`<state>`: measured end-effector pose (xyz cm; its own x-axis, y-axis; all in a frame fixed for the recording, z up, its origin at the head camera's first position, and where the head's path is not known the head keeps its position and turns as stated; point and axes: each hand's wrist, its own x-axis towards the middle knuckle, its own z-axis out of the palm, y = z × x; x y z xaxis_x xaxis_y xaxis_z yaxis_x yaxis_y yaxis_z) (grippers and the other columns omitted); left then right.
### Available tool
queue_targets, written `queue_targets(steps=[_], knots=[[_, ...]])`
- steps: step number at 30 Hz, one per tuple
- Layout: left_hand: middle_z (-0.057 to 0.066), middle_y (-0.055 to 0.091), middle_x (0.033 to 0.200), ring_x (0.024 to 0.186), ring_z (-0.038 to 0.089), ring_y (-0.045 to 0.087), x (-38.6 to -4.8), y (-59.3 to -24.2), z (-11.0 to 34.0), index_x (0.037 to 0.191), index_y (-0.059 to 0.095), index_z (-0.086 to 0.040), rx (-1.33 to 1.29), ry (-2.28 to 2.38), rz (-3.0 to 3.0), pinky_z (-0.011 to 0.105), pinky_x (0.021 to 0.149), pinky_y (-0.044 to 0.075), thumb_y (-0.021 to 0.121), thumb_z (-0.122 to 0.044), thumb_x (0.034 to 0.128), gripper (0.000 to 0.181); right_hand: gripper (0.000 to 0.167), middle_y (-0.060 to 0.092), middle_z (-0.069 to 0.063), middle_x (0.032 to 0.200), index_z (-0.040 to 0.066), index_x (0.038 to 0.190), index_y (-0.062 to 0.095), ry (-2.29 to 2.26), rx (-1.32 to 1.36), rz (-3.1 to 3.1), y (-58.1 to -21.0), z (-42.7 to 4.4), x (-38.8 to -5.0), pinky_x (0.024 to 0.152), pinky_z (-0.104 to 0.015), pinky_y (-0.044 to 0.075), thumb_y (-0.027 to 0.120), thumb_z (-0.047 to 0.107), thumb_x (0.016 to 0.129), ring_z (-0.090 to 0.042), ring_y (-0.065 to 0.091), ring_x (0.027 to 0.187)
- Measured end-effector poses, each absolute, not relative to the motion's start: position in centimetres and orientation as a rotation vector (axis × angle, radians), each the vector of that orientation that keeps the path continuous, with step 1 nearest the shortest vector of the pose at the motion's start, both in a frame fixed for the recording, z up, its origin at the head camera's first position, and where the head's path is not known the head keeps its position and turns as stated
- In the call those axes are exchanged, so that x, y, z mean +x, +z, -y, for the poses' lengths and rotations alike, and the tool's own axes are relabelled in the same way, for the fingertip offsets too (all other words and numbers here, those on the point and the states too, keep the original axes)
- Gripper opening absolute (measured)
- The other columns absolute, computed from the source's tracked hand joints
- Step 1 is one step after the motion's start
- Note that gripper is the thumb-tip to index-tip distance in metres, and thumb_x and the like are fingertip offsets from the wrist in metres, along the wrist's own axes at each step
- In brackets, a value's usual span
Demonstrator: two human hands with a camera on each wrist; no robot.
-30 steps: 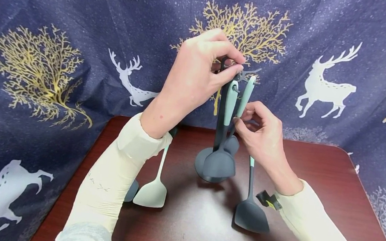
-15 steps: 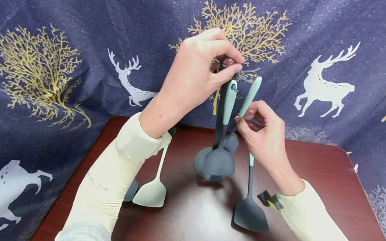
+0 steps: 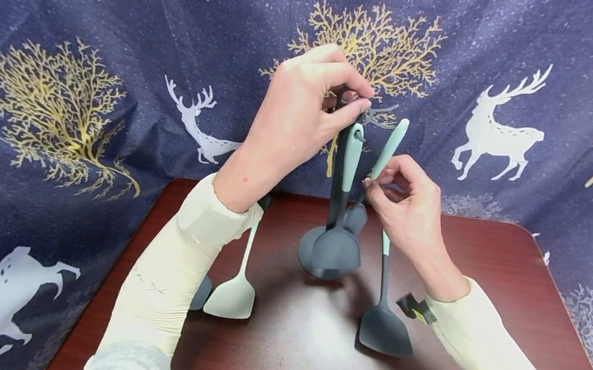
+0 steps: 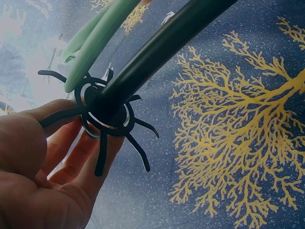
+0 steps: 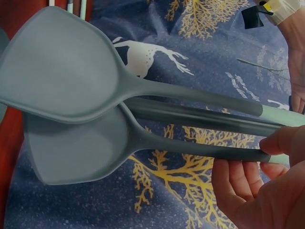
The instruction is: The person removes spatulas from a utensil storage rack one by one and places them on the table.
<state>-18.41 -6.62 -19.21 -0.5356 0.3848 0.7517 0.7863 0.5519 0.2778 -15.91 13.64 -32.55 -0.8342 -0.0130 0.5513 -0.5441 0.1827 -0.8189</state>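
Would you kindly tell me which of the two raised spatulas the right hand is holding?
The right hand pinches the mint-handled, dark-grey spatula whose top leans rightward; the other spatula hangs by its handle from the black upright rack.

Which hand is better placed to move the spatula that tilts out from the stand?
Right, I'd judge: the right hand pinches that spatula low on its mint handle, while the left hand holds the dark stand near its top.

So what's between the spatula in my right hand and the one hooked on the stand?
In the right wrist view, the stand's dark pole shows between the shafts of the hooked spatula and the spatula in your right hand. Their blades overlap.
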Motion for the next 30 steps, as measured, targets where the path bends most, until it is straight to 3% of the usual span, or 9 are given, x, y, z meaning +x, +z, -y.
queue_targets(steps=[6, 18, 30], knots=[[0.002, 0.065, 0.091, 0.077, 0.008, 0.057, -18.4, -19.3, 6.6, 0.099, 0.084, -0.011, -0.938, -0.825, 2.144, 0.019, 0.072, 0.049, 0.080, -0.016, 0.0969, 0.007, 0.011, 0.065, -0.010, 0.086, -0.002, 0.098, 0.063, 1.730, 0.538, 2.000, -32.5, -13.9, -15.8, 0.080, -0.027, 0.063, 0.071, -0.007, 0.092, -0.016, 0.076, 0.090], [0.002, 0.065, 0.091, 0.077, 0.009, 0.058, -18.3, -19.2, 6.5, 0.100, 0.084, -0.012, -0.923, -0.826, 2.160, 0.019, 0.072, 0.050, 0.080, -0.017, 0.0966, 0.007, 0.012, 0.066, -0.002, 0.084, -0.001, 0.098, 0.067, 1.658, 0.471, 1.993, -32.6, -14.5, -15.8, 0.075, -0.021, 0.061, 0.074, -0.006, 0.090, -0.011, 0.068, 0.079], [0.003, 0.063, 0.089, 0.076, 0.009, 0.057, -18.4, -19.3, 6.5, 0.099, 0.084, -0.012, -0.930, -0.813, 2.145, 0.019, 0.072, 0.049, 0.080, -0.016, 0.0965, 0.007, 0.012, 0.068, -0.003, 0.083, -0.003, 0.098, 0.066, 1.605, 0.421, 2.005, -33.1, -15.3, -16.0, 0.070, -0.017, 0.058, 0.075, -0.005, 0.090, -0.009, 0.069, 0.077]])
